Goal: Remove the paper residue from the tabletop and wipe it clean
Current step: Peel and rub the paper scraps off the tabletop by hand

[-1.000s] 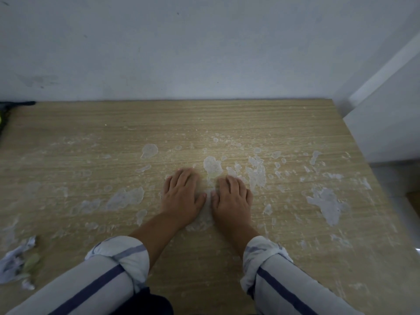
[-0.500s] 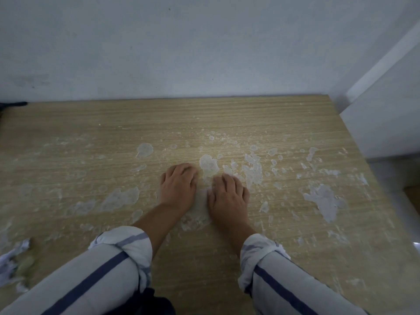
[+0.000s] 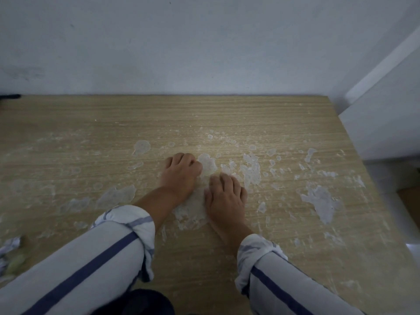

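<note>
the person's left hand (image 3: 180, 176) and right hand (image 3: 226, 196) both lie knuckles-up on the tabletop (image 3: 227, 114), side by side near its middle, the left a little farther from the body than the right. neither holds anything that can be seen. the left hand's fingers (image 3: 193, 163) are curled under, tips pressed toward a pale patch (image 3: 206, 164) of paper residue just beyond them and to their right, touching or nearly so. the right hand's fingers (image 3: 223, 180) are bent too, tips on the wood; whether a nail has caught an edge cannot be told.

the relation that matters is this: a broad, thin smear (image 3: 193, 212) of residue lies in the gap between the two hands and runs back toward the wrists, its long axis roughly along the forearms. so it sits beside and behind both sets of fingertips, not ahead of them. the patch by the left fingertips is the nearer target for that hand. a taller streak (image 3: 251, 171) stands just right of the right fingertips, its long axis running away from the body.

judged from this, the scraping is mid-way at best. larger flakes lie well apart to the right (image 3: 318, 201), and dull patches (image 3: 117, 195) sit left of the left sleeve (image 3: 127, 221). no cloth is in view for wiping; crumpled scraps (image 3: 10, 246) lie at the near left edge.
</note>
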Tool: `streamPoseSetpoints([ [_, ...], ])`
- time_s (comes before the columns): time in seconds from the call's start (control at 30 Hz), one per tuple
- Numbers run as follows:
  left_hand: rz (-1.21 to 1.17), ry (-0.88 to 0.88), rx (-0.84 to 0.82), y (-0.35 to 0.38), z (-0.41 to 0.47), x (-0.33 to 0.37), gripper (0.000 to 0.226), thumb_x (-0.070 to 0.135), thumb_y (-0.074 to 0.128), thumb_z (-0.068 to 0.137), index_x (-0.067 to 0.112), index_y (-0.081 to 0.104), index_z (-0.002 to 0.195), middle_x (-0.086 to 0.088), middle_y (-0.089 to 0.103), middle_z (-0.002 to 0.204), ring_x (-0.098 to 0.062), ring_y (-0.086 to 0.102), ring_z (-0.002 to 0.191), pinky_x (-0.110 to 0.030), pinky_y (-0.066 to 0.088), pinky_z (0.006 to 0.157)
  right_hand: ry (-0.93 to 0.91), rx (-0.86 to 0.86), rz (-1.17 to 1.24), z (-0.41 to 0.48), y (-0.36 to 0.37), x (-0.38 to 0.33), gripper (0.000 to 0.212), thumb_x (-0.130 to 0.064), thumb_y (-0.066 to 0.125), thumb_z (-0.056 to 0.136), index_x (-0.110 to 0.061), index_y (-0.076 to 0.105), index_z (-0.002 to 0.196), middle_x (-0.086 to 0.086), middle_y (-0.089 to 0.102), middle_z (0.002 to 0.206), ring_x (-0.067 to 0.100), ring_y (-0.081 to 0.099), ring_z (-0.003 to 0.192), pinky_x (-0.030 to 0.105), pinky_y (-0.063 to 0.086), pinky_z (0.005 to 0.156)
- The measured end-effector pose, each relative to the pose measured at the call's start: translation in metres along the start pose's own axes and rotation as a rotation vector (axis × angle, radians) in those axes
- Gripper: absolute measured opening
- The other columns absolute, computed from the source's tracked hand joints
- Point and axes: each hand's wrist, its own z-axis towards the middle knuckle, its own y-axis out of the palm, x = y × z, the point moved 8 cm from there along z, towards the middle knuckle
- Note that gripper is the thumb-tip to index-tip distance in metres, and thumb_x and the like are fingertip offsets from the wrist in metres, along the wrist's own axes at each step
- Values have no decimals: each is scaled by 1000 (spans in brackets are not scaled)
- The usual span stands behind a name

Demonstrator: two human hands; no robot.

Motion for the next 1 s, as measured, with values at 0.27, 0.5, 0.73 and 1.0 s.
streamPoseSetpoints([
  [0.27,-135,-37,-37,-6,8,-10,18,20,45,92,22,62,98,3,56,113,-20,45,110,-34,31,94,2,-28,6,-1,1,0,43,-36,33,90,-19,42,128,6,45,136,30,35,131,49,30,104],
  [0.5,-121,136,-66,-18,8,-9,21,18,55,88,27,70,101,2,60,101,-22,52,100,-37,39,85,2,-6,-4,-1,-1,0,44,-38,33,88,-19,45,125,6,48,132,30,39,128,48,33,102],
  [0.73,46,268,27,-18,7,4,7,15,65,78,21,65,83,-3,61,96,-26,58,91,-41,47,76,2,10,-24,-1,-2,-1,42,-38,34,89,-20,47,123,5,49,130,30,40,127,46,34,100],
  [1.0,-43,-19,23,-6,3,0,13,13,48,86,19,59,90,-1,52,104,-25,46,102,-38,33,90,4,10,-23,-1,-2,-2,42,-41,31,90,-20,47,123,6,49,131,30,40,127,46,33,101],
])
